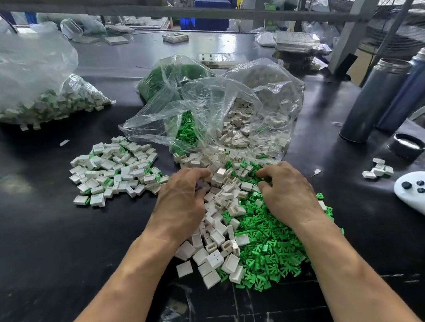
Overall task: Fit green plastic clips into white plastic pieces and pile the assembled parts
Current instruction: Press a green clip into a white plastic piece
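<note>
Both hands (pixel 184 199) (pixel 286 193) curled, fingertips digging into white pieces (pixel 222 226), green clips (pixel 265 248).

black worktable (pixel 59 238), grey shelving posts (pixel 362 6)

green clips (pixel 271 253): loose heap, lower centre-right of frame, flat on black table | white pieces (pixel 214 237): small open box shapes, scattered strip just left of the clips, touching them | assembled parts (pixel 115 169): white with green edges, separate pile at centre-left

Bright, sharp; edges seemingly warped.
</note>
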The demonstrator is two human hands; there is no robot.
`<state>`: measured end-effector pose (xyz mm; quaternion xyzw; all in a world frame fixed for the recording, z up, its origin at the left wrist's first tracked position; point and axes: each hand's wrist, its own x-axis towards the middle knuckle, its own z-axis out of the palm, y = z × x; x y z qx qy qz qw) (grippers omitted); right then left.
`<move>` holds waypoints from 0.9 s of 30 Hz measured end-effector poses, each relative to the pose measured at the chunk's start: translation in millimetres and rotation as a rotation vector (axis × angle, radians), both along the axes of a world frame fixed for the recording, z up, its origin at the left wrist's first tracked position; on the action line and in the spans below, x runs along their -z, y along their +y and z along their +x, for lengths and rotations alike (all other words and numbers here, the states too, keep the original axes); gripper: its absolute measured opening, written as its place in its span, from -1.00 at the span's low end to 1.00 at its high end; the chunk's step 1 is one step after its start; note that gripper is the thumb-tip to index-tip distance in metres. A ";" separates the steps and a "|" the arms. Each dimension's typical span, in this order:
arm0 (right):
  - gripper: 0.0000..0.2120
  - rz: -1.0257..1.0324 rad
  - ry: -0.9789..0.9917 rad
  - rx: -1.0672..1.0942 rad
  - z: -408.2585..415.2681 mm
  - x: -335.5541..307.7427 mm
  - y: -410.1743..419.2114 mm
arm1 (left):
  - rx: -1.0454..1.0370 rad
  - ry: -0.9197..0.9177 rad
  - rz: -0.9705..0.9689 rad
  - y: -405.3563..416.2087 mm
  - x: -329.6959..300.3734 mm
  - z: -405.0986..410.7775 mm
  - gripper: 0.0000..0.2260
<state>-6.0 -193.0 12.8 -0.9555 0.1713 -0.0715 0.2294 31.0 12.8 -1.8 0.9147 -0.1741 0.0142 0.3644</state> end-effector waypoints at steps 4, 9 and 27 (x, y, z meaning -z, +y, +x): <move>-0.89 0.014 -0.034 0.021 0.5 0.7 0.1 | -0.032 -0.045 -0.050 0.6 0.9 -0.1 -0.79; -0.96 0.029 -0.053 0.024 0.6 2.9 1.0 | -0.042 -0.037 -0.025 1.3 0.1 -0.2 -0.70; -0.81 0.467 -0.361 -0.068 -16.7 -3.8 21.5 | -0.101 -0.071 -0.027 1.0 3.7 1.4 -0.76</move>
